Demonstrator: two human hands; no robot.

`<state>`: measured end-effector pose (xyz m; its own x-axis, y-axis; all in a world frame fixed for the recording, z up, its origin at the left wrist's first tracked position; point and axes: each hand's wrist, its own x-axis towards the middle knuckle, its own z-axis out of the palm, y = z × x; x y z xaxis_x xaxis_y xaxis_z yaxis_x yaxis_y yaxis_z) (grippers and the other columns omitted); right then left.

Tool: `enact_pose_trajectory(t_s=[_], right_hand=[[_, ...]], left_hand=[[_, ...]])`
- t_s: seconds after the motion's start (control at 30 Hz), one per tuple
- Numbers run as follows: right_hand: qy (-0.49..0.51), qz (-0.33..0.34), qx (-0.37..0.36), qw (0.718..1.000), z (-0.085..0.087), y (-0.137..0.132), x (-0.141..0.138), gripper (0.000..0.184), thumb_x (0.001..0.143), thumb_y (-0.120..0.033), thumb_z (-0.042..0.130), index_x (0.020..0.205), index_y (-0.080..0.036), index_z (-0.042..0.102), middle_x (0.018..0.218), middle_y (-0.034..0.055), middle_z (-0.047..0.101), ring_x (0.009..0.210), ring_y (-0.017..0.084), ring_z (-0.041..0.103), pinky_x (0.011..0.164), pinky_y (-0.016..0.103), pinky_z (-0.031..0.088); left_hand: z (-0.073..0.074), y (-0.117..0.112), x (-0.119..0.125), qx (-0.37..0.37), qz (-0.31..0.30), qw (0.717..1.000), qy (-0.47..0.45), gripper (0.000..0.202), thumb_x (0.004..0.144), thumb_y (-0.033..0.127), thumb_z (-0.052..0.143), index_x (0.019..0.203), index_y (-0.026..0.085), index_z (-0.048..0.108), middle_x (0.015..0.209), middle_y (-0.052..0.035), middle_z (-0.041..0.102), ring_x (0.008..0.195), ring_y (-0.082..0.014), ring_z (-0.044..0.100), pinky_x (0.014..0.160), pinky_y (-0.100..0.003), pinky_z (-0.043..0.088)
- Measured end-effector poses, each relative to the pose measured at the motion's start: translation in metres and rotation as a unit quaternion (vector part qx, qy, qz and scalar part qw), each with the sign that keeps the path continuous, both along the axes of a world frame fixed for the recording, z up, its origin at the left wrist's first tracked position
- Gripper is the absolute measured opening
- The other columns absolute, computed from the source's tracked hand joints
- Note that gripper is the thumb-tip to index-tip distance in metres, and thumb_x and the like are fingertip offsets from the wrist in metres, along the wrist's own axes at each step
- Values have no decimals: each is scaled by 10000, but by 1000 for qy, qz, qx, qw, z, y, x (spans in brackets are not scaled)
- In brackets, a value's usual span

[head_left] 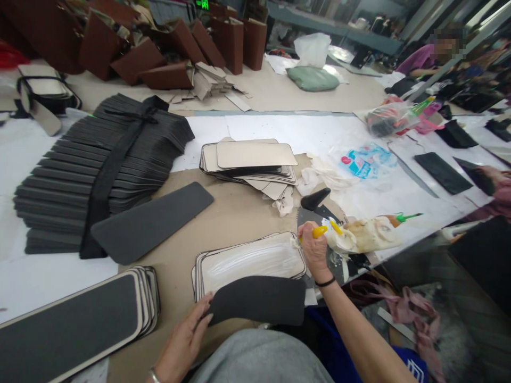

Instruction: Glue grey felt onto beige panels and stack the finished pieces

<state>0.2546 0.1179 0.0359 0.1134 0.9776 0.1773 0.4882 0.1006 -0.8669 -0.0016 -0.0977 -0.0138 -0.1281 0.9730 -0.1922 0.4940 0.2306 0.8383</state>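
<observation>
My left hand [187, 334] pinches the left end of a curved dark grey panel [259, 300] close to my body. Beyond it lies a stack of rounded beige panels [249, 259], its top one smeared with wet white paste. At that stack's right end, my right hand [314, 249] is closed round a yellow-handled tool [320, 231], whose pale tip touches the panel's edge. The tool looks like a glue brush, though the grip partly hides it. To the right, a paste-coated container [371, 234] lies beside a second yellow piece [336, 227].
A fanned bundle of dark strips [99, 175] is tied at left, with a loose grey panel [154, 223] before it. More beige panels [255, 157] are stacked mid-table. Finished-looking grey panels [67, 324] fill the near left. Brown boxes [159, 53] stand behind; a person [423, 58] sits far right.
</observation>
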Motion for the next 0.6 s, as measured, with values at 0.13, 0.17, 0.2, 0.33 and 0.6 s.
enact_pose_trajectory(t_s=[0.13,0.17,0.2,0.33,0.6], right_hand=[[-40,15,0,999,-16,6,-8,392,856,-486,318,607,-202,422,555,-35,416,526,105,405,558,253,341],[-47,26,-1,999,-19,6,-12,393,853,-492,316,605,-205,416,557,-35,407,528,106,400,559,253,341],[-51,38,-1,998,-20,4,-17,393,851,-496,314,602,-207,410,559,-34,401,534,107,397,563,253,343],[-4,91,-39,995,-11,-15,-48,401,871,-479,277,597,-211,399,559,-25,402,536,106,407,553,241,358],[-112,162,-125,972,31,-47,-4,353,831,-464,384,646,-200,527,588,-3,498,554,119,465,581,242,391]], left_hand=[[-3,-2,2,-3,-2,1000,11,408,798,410,438,1118,200,578,1101,-75,618,986,-192,588,859,-310,447],[-2,-3,2,-3,0,1000,12,407,798,410,441,1120,202,578,1094,-74,622,978,-192,592,855,-309,449],[-2,-3,2,-3,0,1000,13,404,797,409,444,1120,206,578,1087,-72,625,973,-192,594,853,-308,451],[1,0,1,-1,-9,1000,4,383,797,396,450,1109,223,587,1084,-59,626,977,-191,591,855,-299,450],[35,2,5,-21,-7,1000,-11,329,795,398,459,1008,229,643,984,-41,675,893,-191,634,810,-264,489]])
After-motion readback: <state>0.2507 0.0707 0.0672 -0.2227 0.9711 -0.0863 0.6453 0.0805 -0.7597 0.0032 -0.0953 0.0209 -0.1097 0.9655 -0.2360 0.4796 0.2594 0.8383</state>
